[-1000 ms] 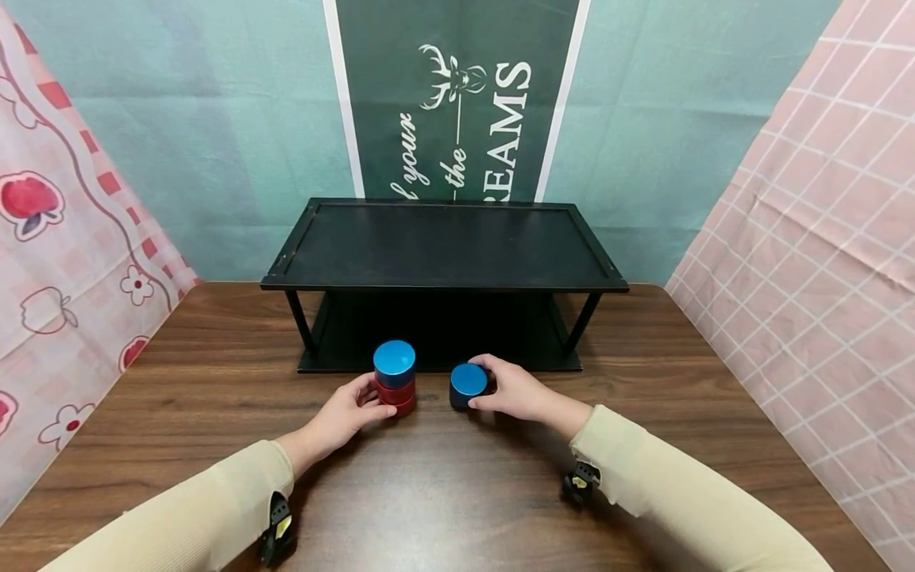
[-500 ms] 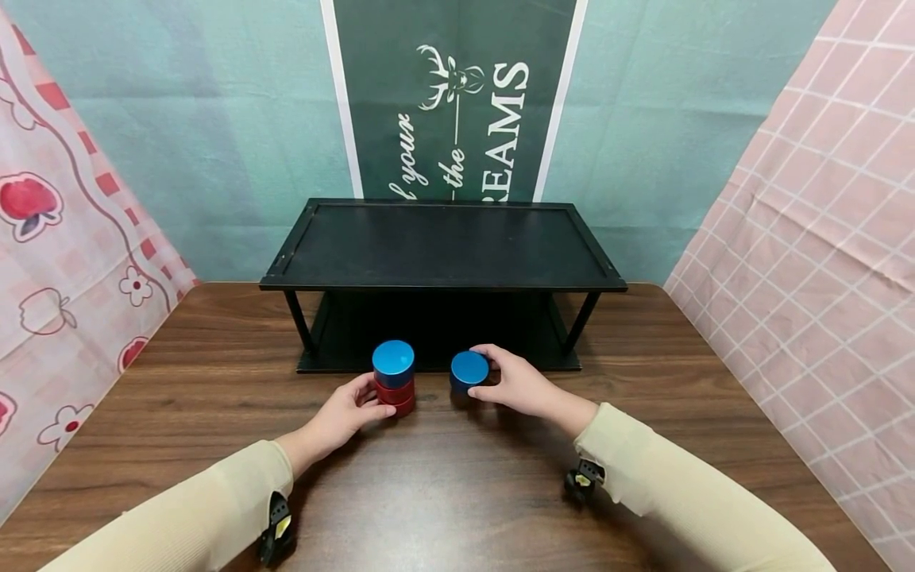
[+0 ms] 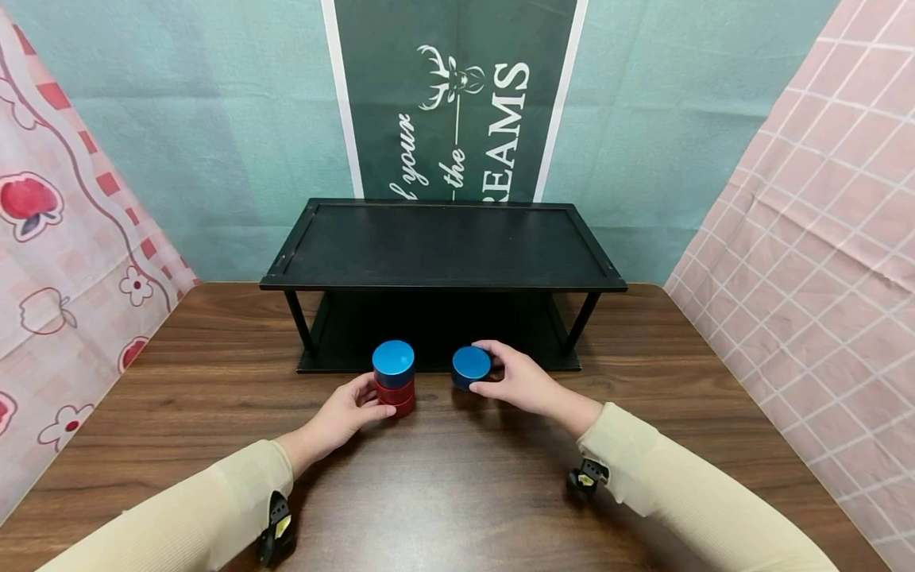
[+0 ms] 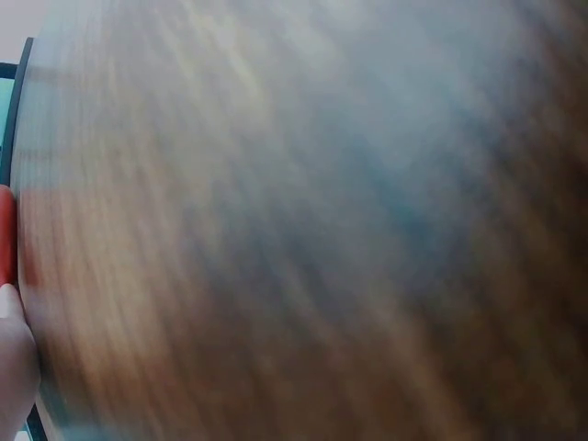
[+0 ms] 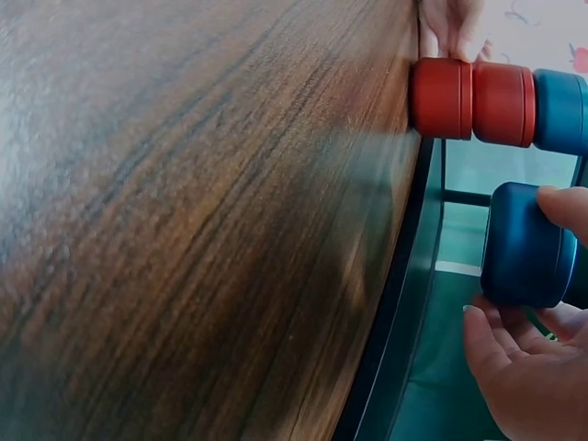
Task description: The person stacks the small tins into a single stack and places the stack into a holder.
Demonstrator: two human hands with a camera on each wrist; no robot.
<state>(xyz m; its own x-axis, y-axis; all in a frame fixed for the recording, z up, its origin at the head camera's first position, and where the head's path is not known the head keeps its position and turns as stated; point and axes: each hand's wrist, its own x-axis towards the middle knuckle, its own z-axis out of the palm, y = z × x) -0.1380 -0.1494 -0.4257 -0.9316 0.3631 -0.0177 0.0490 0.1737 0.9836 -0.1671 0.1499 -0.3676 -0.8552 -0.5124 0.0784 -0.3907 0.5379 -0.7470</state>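
Note:
A stack of small round tins stands on the table: a lower red tin, a second red tin and a blue tin on top. My left hand curls around the red part from the left, thumb in front near the bottom tin. To the right, another blue tin is held between the thumb and fingers of my right hand. The right wrist view has this held tin off the tabletop, beside the stack. Only a sliver of my left hand enters the left wrist view.
A black two-level rack stands at the back of the wooden table, just behind both hands. Printed cloth hangs at the left, pink checked cloth at the right, and a green banner behind.
My right hand has raised its blue tin off the table and shifted it slightly away and to the right. My left hand and the stack have stayed where they were.

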